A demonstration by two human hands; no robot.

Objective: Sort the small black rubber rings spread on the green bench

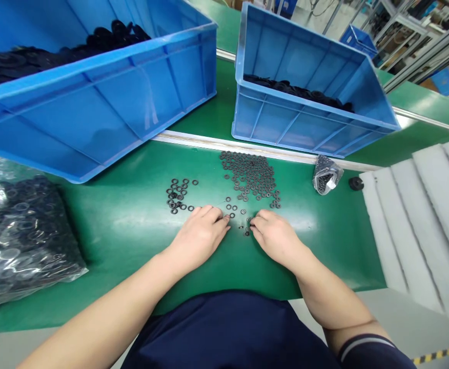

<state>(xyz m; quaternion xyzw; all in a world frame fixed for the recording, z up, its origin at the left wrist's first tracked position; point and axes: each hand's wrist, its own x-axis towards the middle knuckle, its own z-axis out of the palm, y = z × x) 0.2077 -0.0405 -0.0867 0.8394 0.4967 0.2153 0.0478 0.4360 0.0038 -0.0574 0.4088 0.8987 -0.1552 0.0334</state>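
Left hand (198, 238) and right hand (274, 238), fingers (217, 214) curled low with any grip unclear, work among loose black washers (249, 177) mid-way along a green bench (124, 241), where one careless sweep could scatter them.

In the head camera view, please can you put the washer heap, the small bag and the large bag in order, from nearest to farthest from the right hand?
From the right hand:
1. Washer heap: ahead of the hand, slightly left.
2. Small bag: ahead and to the right.
3. Large bag: at the far left of the view.
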